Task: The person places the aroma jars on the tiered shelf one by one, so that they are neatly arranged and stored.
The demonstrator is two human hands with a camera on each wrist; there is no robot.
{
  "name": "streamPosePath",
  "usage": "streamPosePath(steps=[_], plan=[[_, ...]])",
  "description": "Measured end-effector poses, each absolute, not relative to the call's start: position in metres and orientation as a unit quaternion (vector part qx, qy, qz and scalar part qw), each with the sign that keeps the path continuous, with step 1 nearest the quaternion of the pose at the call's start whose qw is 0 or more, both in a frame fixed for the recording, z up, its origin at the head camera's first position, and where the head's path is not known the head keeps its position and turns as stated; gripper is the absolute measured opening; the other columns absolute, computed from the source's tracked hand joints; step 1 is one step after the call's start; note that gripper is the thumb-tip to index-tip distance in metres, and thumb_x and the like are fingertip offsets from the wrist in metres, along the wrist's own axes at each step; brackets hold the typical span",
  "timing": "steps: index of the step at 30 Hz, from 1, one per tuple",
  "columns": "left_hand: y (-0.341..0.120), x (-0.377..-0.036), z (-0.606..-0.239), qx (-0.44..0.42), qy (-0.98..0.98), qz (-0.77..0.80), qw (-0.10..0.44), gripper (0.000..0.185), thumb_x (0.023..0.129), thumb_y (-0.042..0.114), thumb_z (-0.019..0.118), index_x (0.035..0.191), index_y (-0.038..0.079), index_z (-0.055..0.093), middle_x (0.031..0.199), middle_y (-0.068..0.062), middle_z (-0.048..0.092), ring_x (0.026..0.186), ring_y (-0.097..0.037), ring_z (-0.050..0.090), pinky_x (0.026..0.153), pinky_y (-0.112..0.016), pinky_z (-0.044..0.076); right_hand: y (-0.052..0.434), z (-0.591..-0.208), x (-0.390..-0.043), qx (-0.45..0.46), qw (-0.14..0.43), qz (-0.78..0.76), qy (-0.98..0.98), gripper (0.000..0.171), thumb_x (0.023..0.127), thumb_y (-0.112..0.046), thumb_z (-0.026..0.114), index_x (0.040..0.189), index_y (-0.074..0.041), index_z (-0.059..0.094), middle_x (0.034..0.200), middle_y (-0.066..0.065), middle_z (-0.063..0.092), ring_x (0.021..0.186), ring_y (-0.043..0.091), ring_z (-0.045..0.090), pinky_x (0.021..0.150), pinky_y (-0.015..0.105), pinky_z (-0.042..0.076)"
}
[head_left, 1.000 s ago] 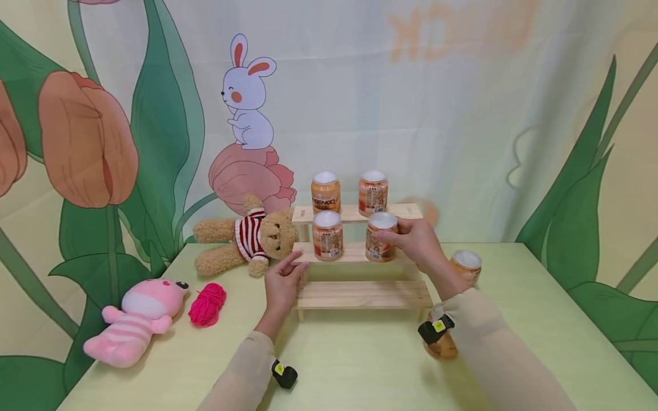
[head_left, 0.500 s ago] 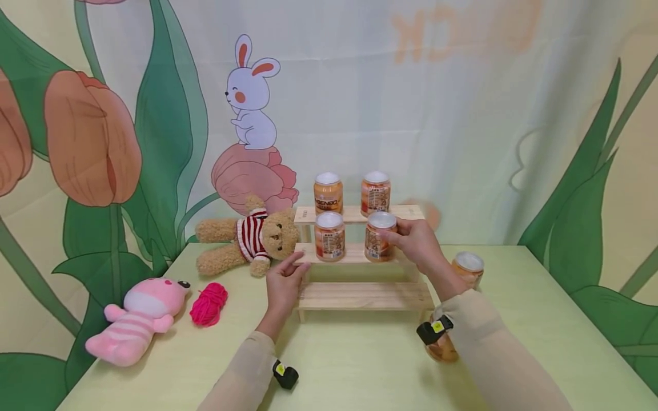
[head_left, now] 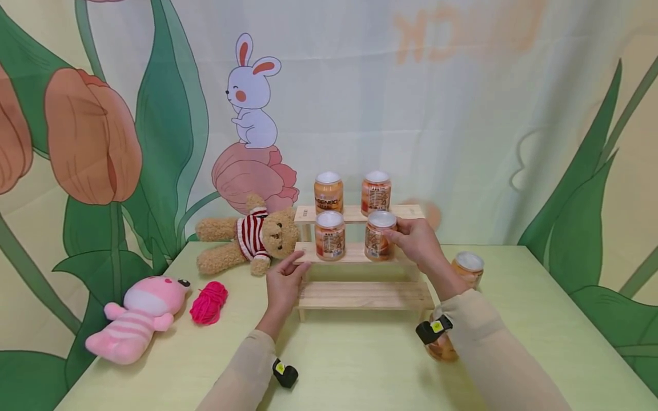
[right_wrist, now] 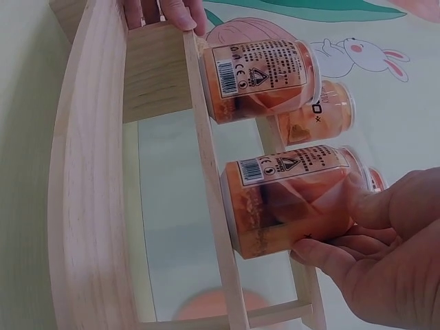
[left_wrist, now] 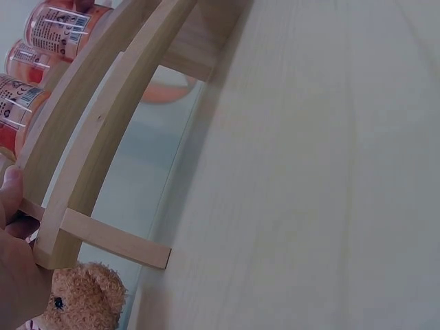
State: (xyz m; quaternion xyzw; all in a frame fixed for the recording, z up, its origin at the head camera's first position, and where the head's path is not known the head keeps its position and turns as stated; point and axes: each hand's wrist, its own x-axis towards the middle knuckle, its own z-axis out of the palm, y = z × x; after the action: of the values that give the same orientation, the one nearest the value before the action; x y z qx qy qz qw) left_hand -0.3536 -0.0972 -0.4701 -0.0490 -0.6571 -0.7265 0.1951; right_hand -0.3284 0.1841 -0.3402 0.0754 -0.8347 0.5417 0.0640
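The right hand (head_left: 418, 242) was curled round an orange can (head_left: 379, 235) that stood upright on the middle step of the wooden tiered shelf (head_left: 360, 295), its long axis vertical and its white lid uppermost. The can lay just to the left of the palm, with the fingers reaching round its upper part from the right; in the right wrist view the fingers (right_wrist: 330, 256) and thumb were wrapped on the can (right_wrist: 292, 199), whose base sat against the step's edge. A second can (head_left: 329, 235) stood on the same step to its left, near but apart, and two more cans (head_left: 328, 192) stood on the top step behind. The left hand (head_left: 284, 282) rested on the shelf's left end at the middle step, fingers laid fairly straight along the wood, holding nothing round; it was the farther hand from the gripped can, with the second can between them. Another can (head_left: 466, 268) stood on the counter (head_left: 360, 365) to the right of the shelf, behind the right forearm, and a teddy bear (head_left: 247, 240) lay just left of the shelf.
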Motion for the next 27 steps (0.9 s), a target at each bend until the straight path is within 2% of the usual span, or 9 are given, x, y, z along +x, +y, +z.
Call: streamPosePath(steps=[5,10,18,22,27], plan=[[-0.097,-0.354,-0.469,-0.038,-0.662,-0.722,0.199,0.027,0.085,0.007,0.08,0.112,0.006,0.077,0.081,-0.008,0.074,0.058,-0.009,0.053,0.047,-0.017,0.035,0.184,-0.339,-0.327,0.058,0.073,0.537,-0.838,0.049,0.099,-0.016,0.065,0.141,0.005,0.051,0.135,0.021,0.059,0.126,0.032,0.054,0.102,0.046,0.046],[-0.096,-0.354,-0.468,-0.034,-0.66,-0.724,0.198,0.027,0.085,0.006,0.08,0.112,0.006,0.077,0.082,-0.008,0.074,0.058,-0.01,0.054,0.047,-0.017,0.035,0.184,-0.338,-0.324,0.042,0.087,0.517,-0.851,0.052,0.096,-0.028,0.071,0.138,0.0,0.058,0.131,0.018,0.062,0.125,0.031,0.055,0.101,0.048,0.046],[-0.097,-0.351,-0.467,-0.024,-0.667,-0.718,0.195,0.028,0.085,0.007,0.08,0.113,0.005,0.076,0.083,-0.009,0.074,0.057,-0.008,0.054,0.047,-0.017,0.036,0.205,-0.334,-0.3,0.034,0.09,0.492,-0.865,0.06,0.098,-0.032,0.067,0.144,0.002,0.05,0.139,0.022,0.055,0.132,0.036,0.049,0.104,0.049,0.044],[-0.096,-0.351,-0.468,-0.027,-0.666,-0.719,0.196,0.028,0.085,0.007,0.08,0.112,0.005,0.076,0.082,-0.008,0.074,0.058,-0.007,0.054,0.048,-0.017,0.036,0.226,-0.333,-0.282,0.03,0.079,0.473,-0.877,0.066,0.097,-0.04,0.067,0.147,-0.001,0.048,0.14,0.02,0.056,0.131,0.036,0.05,0.104,0.051,0.043],[-0.094,-0.346,-0.46,-0.029,-0.669,-0.719,0.187,0.029,0.087,0.004,0.078,0.115,-0.001,0.074,0.087,-0.016,0.074,0.059,-0.01,0.054,0.048,-0.017,0.037,0.248,-0.344,-0.263,0.026,0.046,0.456,-0.889,0.074,0.094,-0.048,0.067,0.147,0.0,0.048,0.139,0.019,0.057,0.129,0.036,0.053,0.103,0.053,0.043]])
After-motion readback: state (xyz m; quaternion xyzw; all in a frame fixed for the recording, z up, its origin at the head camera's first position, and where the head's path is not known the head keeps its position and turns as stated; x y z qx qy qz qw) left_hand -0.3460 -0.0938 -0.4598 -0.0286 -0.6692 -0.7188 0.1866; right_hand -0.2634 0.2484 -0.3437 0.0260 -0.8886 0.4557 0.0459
